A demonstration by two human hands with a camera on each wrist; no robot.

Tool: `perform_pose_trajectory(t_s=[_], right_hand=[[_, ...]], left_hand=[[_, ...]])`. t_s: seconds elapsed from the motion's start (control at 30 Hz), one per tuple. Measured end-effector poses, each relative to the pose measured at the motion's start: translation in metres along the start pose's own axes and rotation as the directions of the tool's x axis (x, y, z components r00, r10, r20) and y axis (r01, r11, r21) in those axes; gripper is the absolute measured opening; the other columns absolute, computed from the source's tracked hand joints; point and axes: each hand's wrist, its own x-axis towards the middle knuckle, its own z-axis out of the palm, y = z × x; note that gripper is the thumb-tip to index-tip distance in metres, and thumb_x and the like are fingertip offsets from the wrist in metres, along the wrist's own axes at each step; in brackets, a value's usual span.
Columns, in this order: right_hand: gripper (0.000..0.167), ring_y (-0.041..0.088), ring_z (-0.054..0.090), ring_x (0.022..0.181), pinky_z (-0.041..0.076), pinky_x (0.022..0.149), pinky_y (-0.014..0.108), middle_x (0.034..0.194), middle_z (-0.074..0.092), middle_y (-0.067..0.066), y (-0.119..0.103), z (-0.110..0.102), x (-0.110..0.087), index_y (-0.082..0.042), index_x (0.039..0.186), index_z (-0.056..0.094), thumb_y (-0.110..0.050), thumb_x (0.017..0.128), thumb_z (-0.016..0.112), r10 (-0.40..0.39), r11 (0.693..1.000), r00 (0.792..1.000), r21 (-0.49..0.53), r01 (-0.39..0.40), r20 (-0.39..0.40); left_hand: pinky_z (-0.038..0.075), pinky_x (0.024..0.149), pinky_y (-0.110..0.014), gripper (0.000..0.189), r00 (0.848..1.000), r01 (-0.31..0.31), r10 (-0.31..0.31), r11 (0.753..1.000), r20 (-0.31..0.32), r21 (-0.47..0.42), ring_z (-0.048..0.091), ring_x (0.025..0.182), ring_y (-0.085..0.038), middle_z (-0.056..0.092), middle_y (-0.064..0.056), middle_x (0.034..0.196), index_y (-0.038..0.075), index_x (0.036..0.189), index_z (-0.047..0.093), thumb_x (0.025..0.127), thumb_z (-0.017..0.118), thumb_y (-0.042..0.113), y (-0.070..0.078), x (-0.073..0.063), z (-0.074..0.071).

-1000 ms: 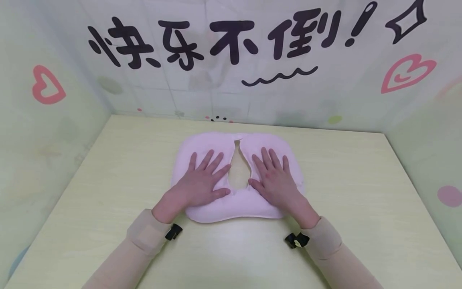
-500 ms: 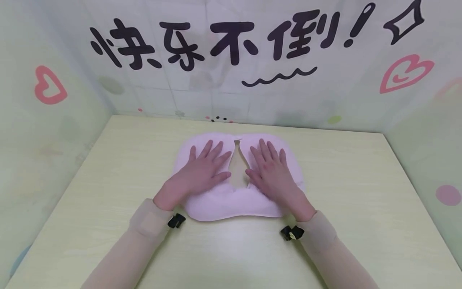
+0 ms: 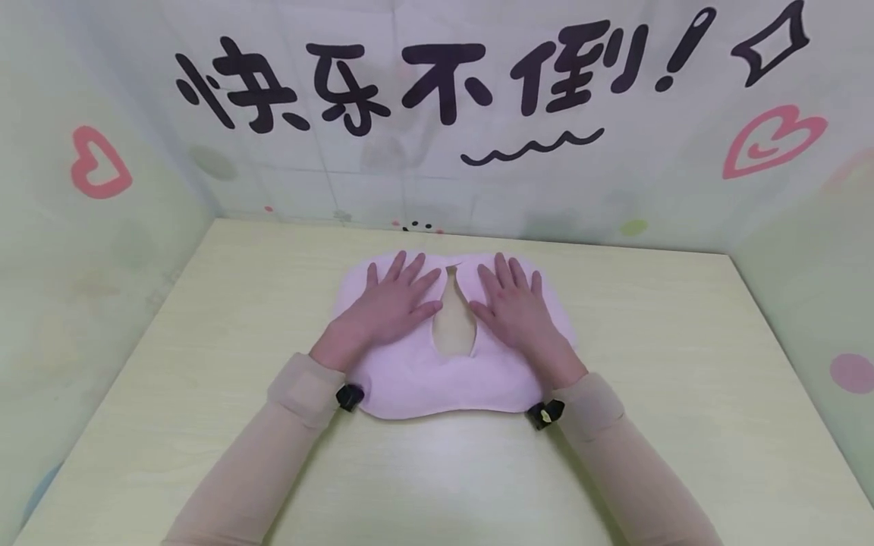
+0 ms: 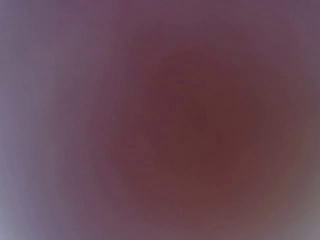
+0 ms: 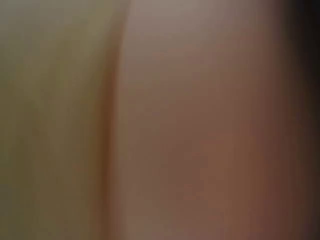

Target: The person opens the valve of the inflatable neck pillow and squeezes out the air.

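A pink cushion, shaped like a rounded U-shaped pillow, lies flat on the table with a long opening in its middle that narrows to a slit at the far side. On its left half rests my left hand, fingers straight and spread. My right hand lies on the right half, also with straight fingers, its thumb by the edge of the opening. Both wrist views are too blurred and close to show the hands' work.
The pale wooden table meets a printed back wall with large black characters behind the cushion. Side walls stand to the left and right. Small black cameras sit on both wrists, near the cushion's front edge.
Both hands have slid forward over the cushion, away from me, from its middle toward its far edge. The cushion has stayed in about the same place.
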Motion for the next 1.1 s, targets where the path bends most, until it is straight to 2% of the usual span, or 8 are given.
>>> perform_pose_trajectory(t_s=[0.2, 0.5, 0.9, 1.1], right_hand=[[0.064, 0.045, 0.020, 0.152, 0.015, 0.114, 0.073, 0.165, 0.024, 0.025, 0.005, 0.009, -0.002, -0.008, 0.158, 0.037, -0.044, 0.106, 0.050, -0.021, 1.000, 0.999, -0.007, 0.020, -0.039], [0.064, 0.044, 0.019, 0.152, 0.013, 0.115, 0.071, 0.165, 0.025, 0.024, 0.006, 0.009, 0.000, -0.010, 0.159, 0.037, -0.044, 0.106, 0.050, -0.014, 1.000, 0.999, 0.001, 0.014, -0.030], [0.067, 0.042, 0.016, 0.154, 0.010, 0.117, 0.070, 0.167, 0.023, 0.022, 0.007, 0.012, 0.002, -0.011, 0.161, 0.033, -0.046, 0.106, 0.049, 0.018, 1.000, 1.000, 0.025, -0.018, 0.004], [0.069, 0.042, 0.016, 0.154, 0.009, 0.117, 0.070, 0.167, 0.022, 0.021, 0.006, 0.016, 0.002, -0.011, 0.162, 0.032, -0.047, 0.106, 0.048, 0.023, 0.999, 1.000, 0.048, -0.024, 0.018]], left_hand=[[-0.001, 0.115, -0.073, 0.065, 1.000, -0.008, 0.008, 0.999, -0.002, 0.048, -0.002, 0.156, -0.041, 0.013, -0.015, 0.170, 0.016, 0.164, 0.028, 0.109, 0.038, 0.050, -0.003, 0.000, 0.010], [0.001, 0.115, -0.074, 0.065, 1.000, -0.006, 0.005, 0.994, 0.006, 0.108, 0.002, 0.156, -0.041, 0.015, -0.014, 0.170, 0.017, 0.164, 0.029, 0.109, 0.037, 0.050, -0.005, 0.002, 0.009], [0.002, 0.114, -0.074, 0.066, 1.000, -0.012, 0.010, 0.994, 0.021, 0.110, 0.005, 0.156, -0.041, 0.018, -0.013, 0.170, 0.018, 0.164, 0.029, 0.108, 0.037, 0.052, -0.003, 0.004, 0.007], [0.002, 0.114, -0.074, 0.066, 0.999, -0.003, -0.001, 0.995, 0.036, 0.102, 0.005, 0.156, -0.041, 0.017, -0.013, 0.170, 0.018, 0.164, 0.028, 0.108, 0.036, 0.053, -0.005, 0.005, 0.011]])
